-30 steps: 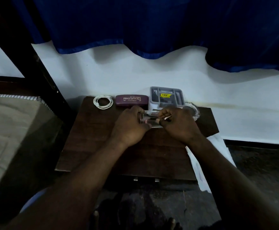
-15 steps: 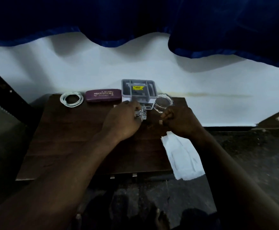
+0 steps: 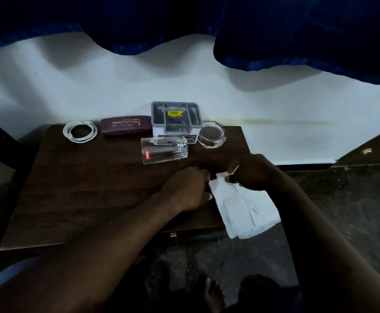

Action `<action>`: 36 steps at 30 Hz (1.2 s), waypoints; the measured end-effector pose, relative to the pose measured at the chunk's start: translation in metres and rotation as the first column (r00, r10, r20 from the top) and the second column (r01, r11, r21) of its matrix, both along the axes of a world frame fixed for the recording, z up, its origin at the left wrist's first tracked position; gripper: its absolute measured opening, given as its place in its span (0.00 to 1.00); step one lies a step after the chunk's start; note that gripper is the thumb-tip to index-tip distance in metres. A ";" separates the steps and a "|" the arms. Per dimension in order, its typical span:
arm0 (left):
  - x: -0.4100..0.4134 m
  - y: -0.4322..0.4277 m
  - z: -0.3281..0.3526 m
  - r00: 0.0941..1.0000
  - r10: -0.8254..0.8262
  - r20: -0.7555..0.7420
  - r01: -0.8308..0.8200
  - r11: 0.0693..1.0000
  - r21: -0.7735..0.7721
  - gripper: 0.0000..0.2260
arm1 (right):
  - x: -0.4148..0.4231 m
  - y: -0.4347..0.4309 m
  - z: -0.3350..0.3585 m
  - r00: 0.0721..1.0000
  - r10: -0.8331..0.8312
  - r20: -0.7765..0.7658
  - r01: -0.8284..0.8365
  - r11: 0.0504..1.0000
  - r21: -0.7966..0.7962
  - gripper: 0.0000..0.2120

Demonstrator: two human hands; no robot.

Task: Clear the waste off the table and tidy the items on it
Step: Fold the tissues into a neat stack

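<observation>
Both of your hands meet at the right front part of the table. Your right hand is pinched on the top corner of the white tissue; thumb and forefinger close on the paper, and a thin pale sliver shows at the fingertip, too small to identify. Your left hand lies curled, knuckles up, with its fingertips touching the tissue's left edge. Whether it grips the paper or only presses it, you cannot tell: the palm side is hidden.

Tissue position: upper part on the table top, lower part hanging past the table's front right edge, over the dark floor. Creases visible in it.

Items along the back of the table, left to right:
- coiled white cable, flat, at the back left.
- maroon spectacle case, closed, gold lettering "PRINCE OPTICALS"; the smaller print below is unreadable.
- grey organiser box with compartments and a yellow label; label text blurred, contents too dark to make out.
- clear glass tumbler lying on its side just in front of the box, red "cello" sticker near its mouth, which faces left. It overlaps the box's front label, so only part of the wording reads.
- clear glass ashtray, just right of the box.

Lighting low. Your forearms cover the near middle of the table. Blue curtain across the top of the view, white wall beneath it.
</observation>
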State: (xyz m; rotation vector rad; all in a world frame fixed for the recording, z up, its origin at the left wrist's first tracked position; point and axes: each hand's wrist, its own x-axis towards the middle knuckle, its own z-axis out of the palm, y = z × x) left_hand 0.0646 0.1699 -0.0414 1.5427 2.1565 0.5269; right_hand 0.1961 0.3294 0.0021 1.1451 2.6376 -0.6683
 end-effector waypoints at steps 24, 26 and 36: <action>0.036 0.047 -0.015 0.938 0.323 0.130 -0.313 0.946 -0.089 0.17 | 0.056 0.028 -0.009 0.941 -0.327 -0.086 0.315 0.940 -0.134 0.04; 0.040 0.051 -0.013 0.933 0.331 0.143 -0.322 0.943 -0.082 0.14 | 0.056 0.025 -0.016 0.965 -0.259 -0.040 0.252 0.959 -0.125 0.05; 0.046 0.071 -0.015 0.745 0.496 0.447 -0.512 0.854 -0.094 0.08 | 0.044 0.003 -0.030 0.995 -0.099 0.022 0.096 0.989 0.112 0.25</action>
